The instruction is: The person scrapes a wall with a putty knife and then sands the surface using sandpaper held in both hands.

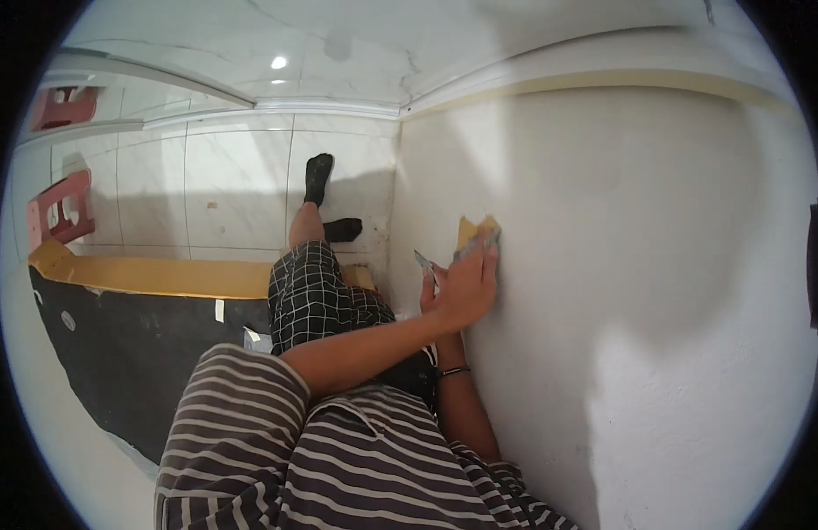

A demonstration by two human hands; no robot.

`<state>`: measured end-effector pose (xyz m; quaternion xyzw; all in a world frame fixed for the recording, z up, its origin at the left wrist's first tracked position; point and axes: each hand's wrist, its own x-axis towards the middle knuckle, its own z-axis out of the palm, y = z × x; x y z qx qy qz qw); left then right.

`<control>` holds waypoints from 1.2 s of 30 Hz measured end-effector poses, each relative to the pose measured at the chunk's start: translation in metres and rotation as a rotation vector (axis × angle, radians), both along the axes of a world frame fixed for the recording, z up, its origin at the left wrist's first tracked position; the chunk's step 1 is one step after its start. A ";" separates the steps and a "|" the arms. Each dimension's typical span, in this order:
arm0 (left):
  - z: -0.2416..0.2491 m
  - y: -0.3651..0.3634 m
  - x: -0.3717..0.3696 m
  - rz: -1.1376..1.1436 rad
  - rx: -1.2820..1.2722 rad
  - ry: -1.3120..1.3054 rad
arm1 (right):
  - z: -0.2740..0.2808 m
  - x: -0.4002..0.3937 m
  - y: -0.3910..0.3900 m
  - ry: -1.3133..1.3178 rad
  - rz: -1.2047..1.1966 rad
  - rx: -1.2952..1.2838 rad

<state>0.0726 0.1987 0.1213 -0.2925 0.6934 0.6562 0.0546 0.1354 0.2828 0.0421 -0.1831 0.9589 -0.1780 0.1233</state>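
Note:
My left hand (466, 287) reaches across my body to the pale wall (621, 194). Its fingers press a yellow angular piece (466, 231), perhaps a scraper or a folded sheet, against the surface. Grey smears show near the fingertips. Behind the left wrist sits my right hand (428, 291), mostly hidden, below a dark bracelet (454, 371) on the forearm. A thin grey pointed piece (423, 259) sticks out by its visible fingers; I cannot make out its kind.
White tiles (237, 177) cover the floor, where my socked feet stand. A long dark panel (144, 344) with a yellow edge (179, 276) lies at the left. Beyond it stands a red plastic stool (64, 208). A dark object (817, 265) shows at the far right.

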 end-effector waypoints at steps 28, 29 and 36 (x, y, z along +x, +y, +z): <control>-0.089 -0.009 -0.056 0.181 0.045 -0.036 | 0.004 -0.005 0.002 -0.251 -0.179 -0.165; -0.082 -0.003 -0.047 0.181 0.041 -0.019 | 0.003 -0.006 0.003 -0.234 -0.183 -0.152; -0.029 0.032 0.017 0.198 -0.078 0.205 | -0.029 0.011 0.007 0.003 -0.179 -0.169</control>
